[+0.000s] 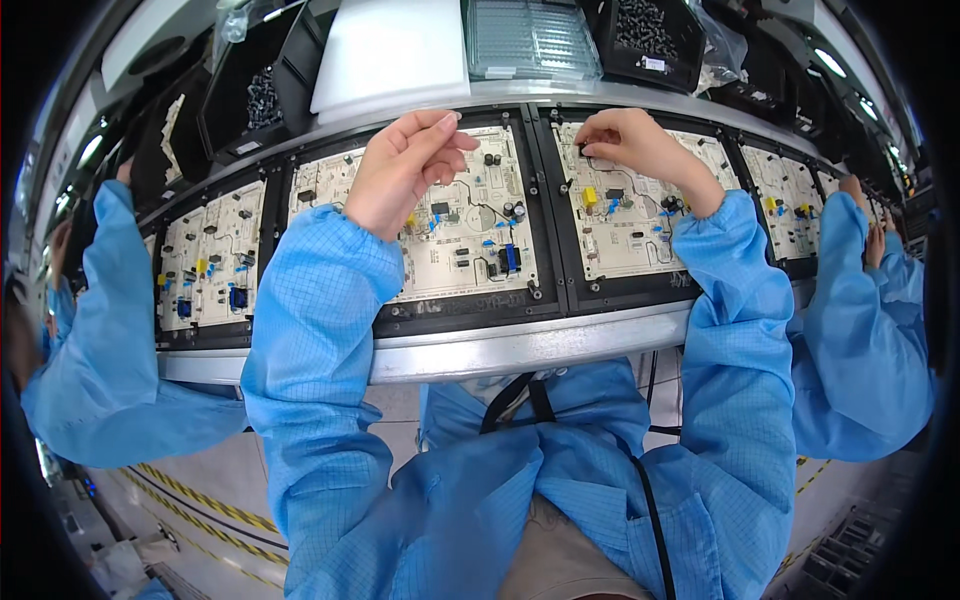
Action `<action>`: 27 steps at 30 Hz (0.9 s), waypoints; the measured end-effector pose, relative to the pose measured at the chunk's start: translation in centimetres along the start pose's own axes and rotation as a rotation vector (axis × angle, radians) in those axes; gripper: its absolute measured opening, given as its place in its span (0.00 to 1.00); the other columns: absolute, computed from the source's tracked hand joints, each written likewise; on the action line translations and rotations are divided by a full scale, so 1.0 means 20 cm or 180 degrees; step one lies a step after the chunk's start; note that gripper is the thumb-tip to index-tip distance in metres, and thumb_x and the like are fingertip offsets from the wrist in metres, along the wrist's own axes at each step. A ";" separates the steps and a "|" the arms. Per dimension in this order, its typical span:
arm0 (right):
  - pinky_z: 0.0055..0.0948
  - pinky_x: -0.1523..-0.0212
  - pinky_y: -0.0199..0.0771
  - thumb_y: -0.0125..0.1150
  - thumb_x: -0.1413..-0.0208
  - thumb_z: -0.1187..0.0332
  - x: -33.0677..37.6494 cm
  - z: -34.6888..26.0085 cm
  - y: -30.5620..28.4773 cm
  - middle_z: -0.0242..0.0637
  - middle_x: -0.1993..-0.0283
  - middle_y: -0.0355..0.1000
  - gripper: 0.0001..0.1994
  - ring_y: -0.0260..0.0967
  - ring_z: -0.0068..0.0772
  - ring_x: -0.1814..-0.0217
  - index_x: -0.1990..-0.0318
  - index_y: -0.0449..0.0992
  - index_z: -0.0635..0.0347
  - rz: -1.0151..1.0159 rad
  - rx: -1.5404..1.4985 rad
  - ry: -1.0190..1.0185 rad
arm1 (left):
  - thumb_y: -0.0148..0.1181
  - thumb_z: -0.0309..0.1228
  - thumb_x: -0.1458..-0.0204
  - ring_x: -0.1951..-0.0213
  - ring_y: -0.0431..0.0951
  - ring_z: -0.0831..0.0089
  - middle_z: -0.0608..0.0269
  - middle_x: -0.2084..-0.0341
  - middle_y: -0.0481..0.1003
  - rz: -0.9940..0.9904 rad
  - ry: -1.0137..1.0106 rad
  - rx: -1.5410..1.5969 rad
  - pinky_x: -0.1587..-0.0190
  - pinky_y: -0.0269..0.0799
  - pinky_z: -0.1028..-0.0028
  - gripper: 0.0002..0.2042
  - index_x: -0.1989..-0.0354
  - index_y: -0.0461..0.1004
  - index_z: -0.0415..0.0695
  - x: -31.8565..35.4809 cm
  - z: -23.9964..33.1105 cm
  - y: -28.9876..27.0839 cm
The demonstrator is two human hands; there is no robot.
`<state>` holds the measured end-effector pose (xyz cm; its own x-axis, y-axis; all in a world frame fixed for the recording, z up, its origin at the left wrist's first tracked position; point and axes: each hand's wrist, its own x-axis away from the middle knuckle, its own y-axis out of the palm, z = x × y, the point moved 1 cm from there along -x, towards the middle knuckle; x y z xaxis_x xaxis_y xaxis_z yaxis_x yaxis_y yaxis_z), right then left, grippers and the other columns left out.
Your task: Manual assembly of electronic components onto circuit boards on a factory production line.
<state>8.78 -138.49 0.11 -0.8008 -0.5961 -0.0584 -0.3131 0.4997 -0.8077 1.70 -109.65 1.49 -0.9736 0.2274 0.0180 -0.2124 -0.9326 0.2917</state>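
Note:
My left hand (408,165) is raised over a white circuit board (430,270) in a black frame. Its thumb and index fingertips come together and the other fingers curl loosely; whatever may be between the tips is too small to make out. At the upper left corner of the neighbouring circuit board (612,262), my right hand (635,145) pinches a small black component (584,151). That board carries a yellow block (589,196) and other parts. A blue transformer (510,259) stands on the board below my left hand.
Beyond the boards stand a black bin of dark parts (262,100), a white sheet (390,60), a clear tray (532,40) and another black bin (650,30). A metal rail (530,345) runs along the near edge. Blue-sleeved co-workers (110,340) (860,320) work on both sides.

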 end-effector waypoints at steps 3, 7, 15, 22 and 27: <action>0.23 0.70 0.68 0.62 0.53 0.75 0.02 -0.01 -0.01 0.35 0.74 0.72 0.07 0.66 0.23 0.74 0.65 0.75 0.65 0.0129 0.0137 -0.0262 | 0.51 0.33 0.41 0.76 0.67 0.84 0.65 0.74 0.73 0.0014 0.0012 -0.0125 0.72 0.65 0.85 0.09 0.57 0.68 0.40 0.00 0.00 0.01; 0.25 0.70 0.68 0.63 0.55 0.74 0.04 -0.05 -0.02 0.36 0.74 0.71 0.08 0.67 0.26 0.73 0.66 0.75 0.65 0.0134 0.0210 -0.0265 | 0.51 0.34 0.41 0.77 0.67 0.84 0.66 0.77 0.73 0.0056 0.0095 -0.0095 0.74 0.62 0.85 0.11 0.58 0.69 0.39 0.01 0.01 0.04; 0.25 0.70 0.70 0.61 0.50 0.67 -0.05 -0.04 -0.26 0.38 0.73 0.74 0.09 0.73 0.23 0.70 0.62 0.76 0.61 0.1155 0.0681 -0.0349 | 0.49 0.35 0.40 0.80 0.60 0.87 0.74 0.82 0.65 0.0085 -0.0057 -0.0489 0.77 0.55 0.86 0.12 0.57 0.69 0.40 0.04 0.01 0.06; 0.37 0.59 0.73 0.60 0.55 0.70 -0.52 0.78 -0.57 0.47 0.67 0.75 0.09 0.74 0.46 0.62 0.65 0.77 0.63 0.1736 0.2133 0.0542 | 0.38 0.26 0.39 0.69 0.66 0.79 0.65 0.69 0.69 -0.0104 -0.0461 0.0063 0.67 0.64 0.80 0.13 0.50 0.63 0.36 0.02 -0.06 0.05; 0.40 0.62 0.73 0.65 0.59 0.69 -0.68 0.91 -0.62 0.52 0.67 0.74 0.10 0.73 0.50 0.62 0.69 0.77 0.66 0.1047 0.2695 0.0497 | 0.37 0.29 0.38 0.65 0.72 0.76 0.53 0.63 0.72 -0.0357 -0.0273 -0.0400 0.64 0.68 0.80 0.14 0.47 0.60 0.34 0.00 -0.05 0.08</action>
<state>32.83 -147.96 0.33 -0.8623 -0.3832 -0.3310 0.3715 -0.0344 -0.9278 1.27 -111.30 1.06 -0.9337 0.3500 0.0750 -0.3333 -0.9265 0.1747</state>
